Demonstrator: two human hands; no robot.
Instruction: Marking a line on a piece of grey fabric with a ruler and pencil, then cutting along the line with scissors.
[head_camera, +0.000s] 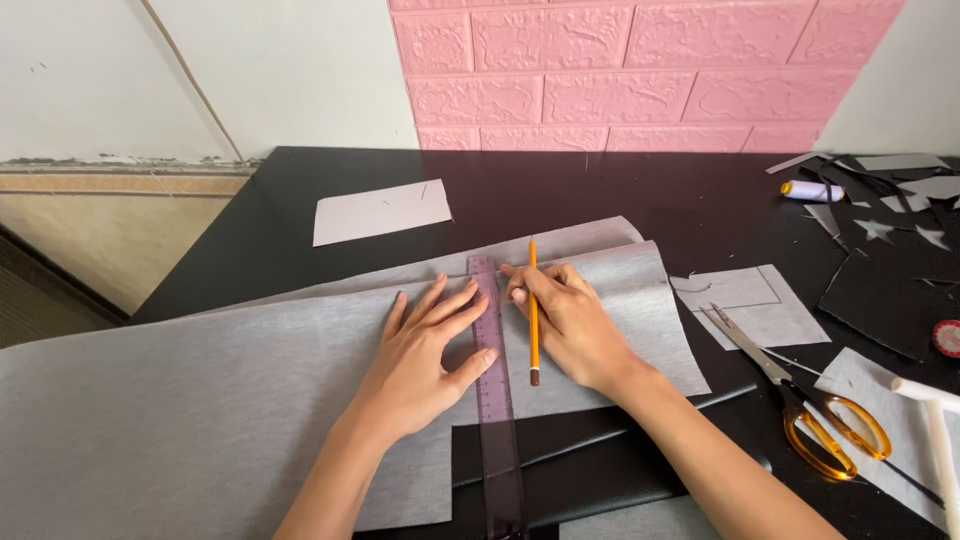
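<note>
A long sheet of grey fabric lies across the black table. A translucent purple ruler lies on it, running toward me. My left hand is spread flat on the fabric, fingers pressing the ruler's left edge. My right hand rests on the fabric just right of the ruler and holds an orange pencil, which lies along the hand with its far end pointing away from me.
Orange-handled scissors lie at the right on grey cut pieces. A pale thread spool, black sheets and scraps sit at the far right. A grey rectangle lies at the back. A white tool is at the right edge.
</note>
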